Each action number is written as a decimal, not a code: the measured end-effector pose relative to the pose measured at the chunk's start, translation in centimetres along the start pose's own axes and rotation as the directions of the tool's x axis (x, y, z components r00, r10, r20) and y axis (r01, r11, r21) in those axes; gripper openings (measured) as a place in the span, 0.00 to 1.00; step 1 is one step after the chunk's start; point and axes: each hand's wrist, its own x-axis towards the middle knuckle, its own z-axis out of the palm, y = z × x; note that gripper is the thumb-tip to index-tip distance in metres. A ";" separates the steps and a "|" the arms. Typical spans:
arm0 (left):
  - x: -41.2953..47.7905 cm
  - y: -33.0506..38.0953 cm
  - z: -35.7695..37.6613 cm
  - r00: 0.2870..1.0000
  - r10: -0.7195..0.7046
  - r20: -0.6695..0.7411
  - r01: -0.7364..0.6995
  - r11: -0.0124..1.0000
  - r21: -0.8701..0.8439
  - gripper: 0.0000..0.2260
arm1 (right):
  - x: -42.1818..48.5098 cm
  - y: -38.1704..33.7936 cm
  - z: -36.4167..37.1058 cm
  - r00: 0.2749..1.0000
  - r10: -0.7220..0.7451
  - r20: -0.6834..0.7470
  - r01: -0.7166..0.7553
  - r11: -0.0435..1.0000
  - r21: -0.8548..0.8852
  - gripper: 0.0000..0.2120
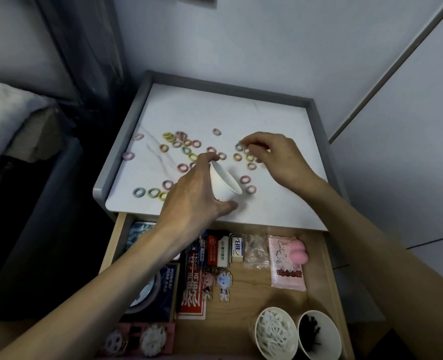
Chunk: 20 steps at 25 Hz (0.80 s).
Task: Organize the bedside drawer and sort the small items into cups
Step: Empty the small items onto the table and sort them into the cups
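Your right hand (275, 154) pinches one coloured hair ring (238, 146) with curled fingers. Your left hand (197, 188) grips a white cup (224, 183), tilted toward it on the counter (241, 110). Many rings (244, 179) lie scattered around, so this sorting looks barely begun. In the open drawer (254, 287), two cups (275, 331) are already filled.

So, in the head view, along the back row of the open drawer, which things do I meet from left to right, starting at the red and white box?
red and white box → small white box → clear plastic bag → pink packet. The pink sponge overlaps the packet, so it is left out.
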 end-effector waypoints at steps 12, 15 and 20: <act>0.2 -0.4 -0.5 1.000 0.016 -0.002 -0.016 1.000 0.001 0.40 | -0.4 3.4 3.2 0.999 -0.019 -0.033 0.012 0.980 -0.200 0.06; 0.0 -0.4 -0.3 1.000 0.020 0.004 -0.020 1.000 0.012 0.40 | -0.6 3.0 3.1 1.000 -0.026 -0.012 0.022 0.966 -0.259 0.06; -0.1 -0.4 -0.2 1.000 0.012 0.010 -0.012 1.000 0.012 0.40 | -0.8 2.2 2.6 0.999 0.041 -0.035 -0.047 0.984 -0.175 0.06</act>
